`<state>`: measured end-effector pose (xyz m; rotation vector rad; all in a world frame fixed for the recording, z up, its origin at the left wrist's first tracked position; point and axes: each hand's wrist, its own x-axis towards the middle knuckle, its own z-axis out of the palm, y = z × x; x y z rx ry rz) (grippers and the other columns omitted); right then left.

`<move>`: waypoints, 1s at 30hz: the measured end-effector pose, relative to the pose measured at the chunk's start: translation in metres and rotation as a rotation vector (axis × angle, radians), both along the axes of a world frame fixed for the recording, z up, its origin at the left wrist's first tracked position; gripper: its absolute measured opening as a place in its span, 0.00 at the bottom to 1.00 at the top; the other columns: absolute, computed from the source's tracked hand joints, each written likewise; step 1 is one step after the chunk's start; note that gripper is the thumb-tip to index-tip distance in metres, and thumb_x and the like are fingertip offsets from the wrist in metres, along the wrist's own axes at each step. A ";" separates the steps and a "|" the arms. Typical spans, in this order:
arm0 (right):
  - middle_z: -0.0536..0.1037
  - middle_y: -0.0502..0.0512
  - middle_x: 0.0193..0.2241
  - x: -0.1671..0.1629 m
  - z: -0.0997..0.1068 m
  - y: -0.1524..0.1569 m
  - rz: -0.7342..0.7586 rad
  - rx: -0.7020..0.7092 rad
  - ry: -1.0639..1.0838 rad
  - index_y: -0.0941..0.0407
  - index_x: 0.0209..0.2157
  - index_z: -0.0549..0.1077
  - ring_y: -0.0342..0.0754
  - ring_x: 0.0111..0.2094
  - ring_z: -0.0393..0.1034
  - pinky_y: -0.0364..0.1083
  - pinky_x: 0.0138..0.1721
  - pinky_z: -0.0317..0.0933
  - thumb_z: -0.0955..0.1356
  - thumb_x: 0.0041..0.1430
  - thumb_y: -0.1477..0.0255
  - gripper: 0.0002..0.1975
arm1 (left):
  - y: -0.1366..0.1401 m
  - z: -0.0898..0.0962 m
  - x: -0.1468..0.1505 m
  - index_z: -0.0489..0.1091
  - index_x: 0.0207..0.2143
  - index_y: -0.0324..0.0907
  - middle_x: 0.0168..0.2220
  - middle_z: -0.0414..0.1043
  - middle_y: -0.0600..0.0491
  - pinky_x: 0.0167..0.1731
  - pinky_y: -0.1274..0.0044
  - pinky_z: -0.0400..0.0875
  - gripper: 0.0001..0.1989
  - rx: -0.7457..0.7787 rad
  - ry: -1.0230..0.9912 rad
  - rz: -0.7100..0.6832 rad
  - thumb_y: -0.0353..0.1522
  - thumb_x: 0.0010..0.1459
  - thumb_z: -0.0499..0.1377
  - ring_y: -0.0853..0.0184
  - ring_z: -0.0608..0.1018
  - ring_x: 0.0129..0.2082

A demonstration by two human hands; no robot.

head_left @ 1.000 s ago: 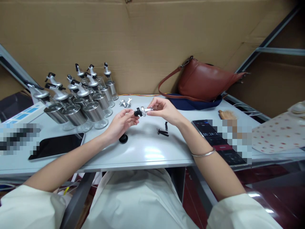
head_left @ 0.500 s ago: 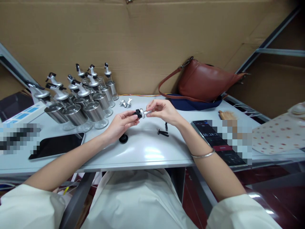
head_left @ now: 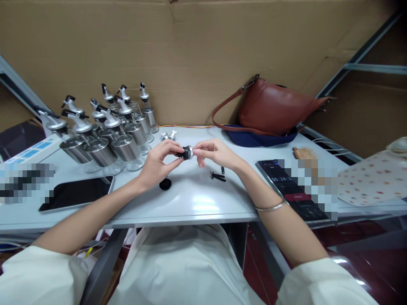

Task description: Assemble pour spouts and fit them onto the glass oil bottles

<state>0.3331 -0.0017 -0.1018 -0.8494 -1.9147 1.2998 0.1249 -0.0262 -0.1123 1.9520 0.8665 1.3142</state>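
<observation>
Between my hands, above the table, is a bottle pour spout (head_left: 188,152) with a ridged black stopper and a silver collar. My left hand (head_left: 156,163) grips its black end between thumb and fingers. At the silver end, my right hand (head_left: 221,153) pinches the spout, whose tip is hidden by the fingers. A round black cap (head_left: 165,184) lies below my left hand. Several small black levers (head_left: 218,176) rest below my right hand. Loose silver spout pieces (head_left: 171,135) lie just behind my left hand.
Several glass-and-steel bottles (head_left: 101,153) with spouts stand at the left. A phone-like black device (head_left: 79,193) lies in front of them. A brown bag (head_left: 276,108) sits at the back right, with a phone (head_left: 291,186) and a wooden brush (head_left: 303,153) nearer.
The silver spout has gone in closer to the black stopper, and less of it shows. My left hand has shifted its grip, and my right fingers have spread and moved slightly down.
</observation>
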 end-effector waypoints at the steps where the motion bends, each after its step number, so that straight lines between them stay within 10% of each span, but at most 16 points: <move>1: 0.73 0.48 0.15 0.000 0.001 -0.001 0.041 -0.041 -0.014 0.59 0.26 0.73 0.41 0.18 0.65 0.43 0.26 0.59 0.69 0.53 0.61 0.14 | 0.000 0.000 -0.002 0.73 0.31 0.42 0.37 0.73 0.49 0.45 0.72 0.68 0.05 0.118 0.076 0.006 0.33 0.50 0.64 0.66 0.75 0.39; 10: 0.73 0.51 0.14 0.003 0.000 0.000 0.261 -0.355 0.034 0.61 0.21 0.71 0.41 0.15 0.65 0.43 0.22 0.58 0.68 0.54 0.62 0.17 | 0.002 -0.009 -0.009 0.75 0.29 0.45 0.38 0.75 0.47 0.44 0.71 0.69 0.10 0.369 0.338 0.012 0.35 0.58 0.55 0.65 0.75 0.40; 18: 0.74 0.49 0.17 0.002 0.002 0.000 0.179 -0.251 0.084 0.60 0.26 0.74 0.40 0.20 0.66 0.43 0.28 0.60 0.71 0.51 0.63 0.13 | 0.000 -0.006 -0.006 0.75 0.31 0.44 0.38 0.75 0.48 0.45 0.71 0.68 0.06 0.303 0.234 0.022 0.35 0.55 0.59 0.65 0.75 0.38; 30: 0.78 0.50 0.26 -0.010 -0.006 0.001 -0.013 -0.082 0.277 0.58 0.27 0.75 0.43 0.29 0.71 0.45 0.35 0.66 0.78 0.36 0.70 0.13 | 0.001 0.003 0.003 0.66 0.22 0.39 0.17 0.69 0.55 0.24 0.77 0.65 0.14 -0.533 -0.156 -0.082 0.39 0.45 0.64 0.71 0.70 0.18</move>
